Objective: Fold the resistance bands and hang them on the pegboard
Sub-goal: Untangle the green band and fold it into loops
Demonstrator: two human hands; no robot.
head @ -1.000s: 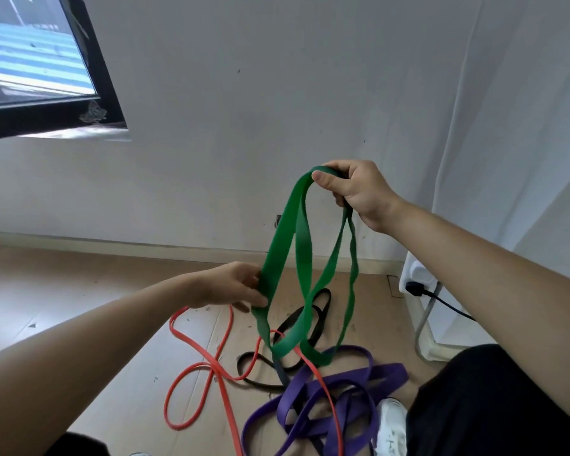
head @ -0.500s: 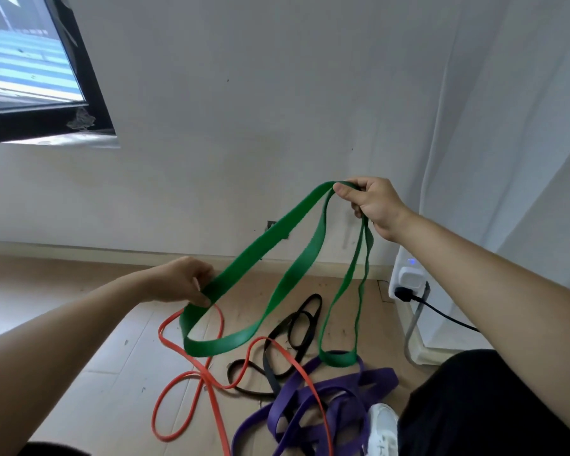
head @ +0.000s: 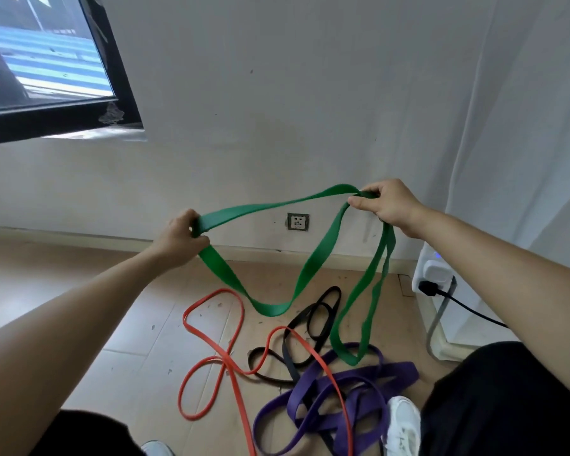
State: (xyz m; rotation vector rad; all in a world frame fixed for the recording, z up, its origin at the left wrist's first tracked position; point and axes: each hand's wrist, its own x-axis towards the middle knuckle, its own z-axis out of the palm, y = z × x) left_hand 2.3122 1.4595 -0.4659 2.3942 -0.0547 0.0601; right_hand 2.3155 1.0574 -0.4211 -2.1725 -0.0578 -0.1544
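Hands (head: 181,236) (head: 387,205) grip green band (head: 313,261) above floor bands (head: 313,363).

The left forearm (head: 79,317) and the right forearm (head: 507,258) are bare, uncovered all the way to the left hand (head: 178,238) and the right hand (head: 389,205). Lower down, plain black fabric covers the right leg (head: 507,406) and the left leg (head: 89,436). Two white shoes show: the right shoe (head: 403,422) with faint dark marks on its toe, the left shoe (head: 157,449) cut by the bottom edge.
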